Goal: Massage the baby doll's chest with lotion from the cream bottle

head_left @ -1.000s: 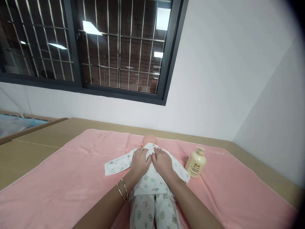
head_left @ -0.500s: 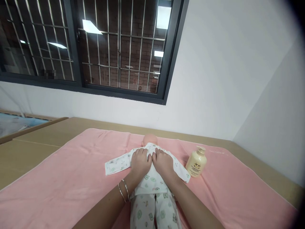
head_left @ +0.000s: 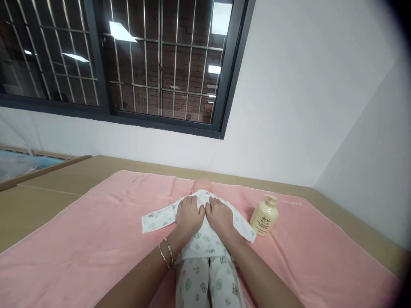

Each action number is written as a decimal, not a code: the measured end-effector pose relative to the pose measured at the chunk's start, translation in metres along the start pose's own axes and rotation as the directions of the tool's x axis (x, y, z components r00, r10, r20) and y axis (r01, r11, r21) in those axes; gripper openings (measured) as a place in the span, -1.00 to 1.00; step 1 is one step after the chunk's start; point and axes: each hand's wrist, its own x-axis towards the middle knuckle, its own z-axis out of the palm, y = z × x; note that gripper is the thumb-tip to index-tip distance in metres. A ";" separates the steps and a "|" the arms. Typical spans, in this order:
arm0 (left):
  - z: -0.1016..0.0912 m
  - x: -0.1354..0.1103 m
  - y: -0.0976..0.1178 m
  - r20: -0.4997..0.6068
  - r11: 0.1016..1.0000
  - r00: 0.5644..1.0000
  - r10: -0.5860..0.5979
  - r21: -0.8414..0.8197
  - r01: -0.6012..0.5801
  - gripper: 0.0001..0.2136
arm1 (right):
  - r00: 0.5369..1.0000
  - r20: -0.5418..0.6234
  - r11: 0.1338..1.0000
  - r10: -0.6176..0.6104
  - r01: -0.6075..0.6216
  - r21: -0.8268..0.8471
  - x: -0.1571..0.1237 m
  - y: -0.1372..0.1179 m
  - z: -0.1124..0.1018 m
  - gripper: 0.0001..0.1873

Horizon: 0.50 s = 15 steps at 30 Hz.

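Observation:
A baby doll point(head_left: 202, 186) lies on its back on a pink towel point(head_left: 96, 239), dressed in a white printed shirt point(head_left: 160, 218) and matching trousers point(head_left: 205, 284). My left hand point(head_left: 188, 216) rests flat on the doll's chest, left of the shirt's front seam, with thin bangles on the wrist. Beside it, touching thumb to thumb, my right hand point(head_left: 220, 216) lies flat on the right half of the chest. Both hands have their fingers stretched toward the doll's neck and hold nothing.
A cream pump bottle point(head_left: 264, 217) stands on the towel just right of the doll's sleeve. The towel covers a tan surface point(head_left: 38, 201) that meets a white wall. A barred dark window point(head_left: 144, 64) is above, and a wooden-edged cot point(head_left: 32, 169) is at far left.
Both hands have stayed flat on the doll's chest. The view has tilted slightly, so everything sits a little higher in the frame.

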 end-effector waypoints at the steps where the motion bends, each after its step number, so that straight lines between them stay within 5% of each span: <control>1: 0.000 0.000 0.000 0.000 1.000 1.000 -0.004 0.001 0.004 -0.76 | 1.000 0.000 1.000 -0.004 0.004 0.008 0.000 0.001 0.001 -0.72; 15: 0.000 0.006 -0.005 0.106 0.998 0.994 0.017 -0.054 -0.011 -0.61 | 0.997 -0.046 0.996 -0.067 0.069 0.054 0.003 0.006 0.007 -0.60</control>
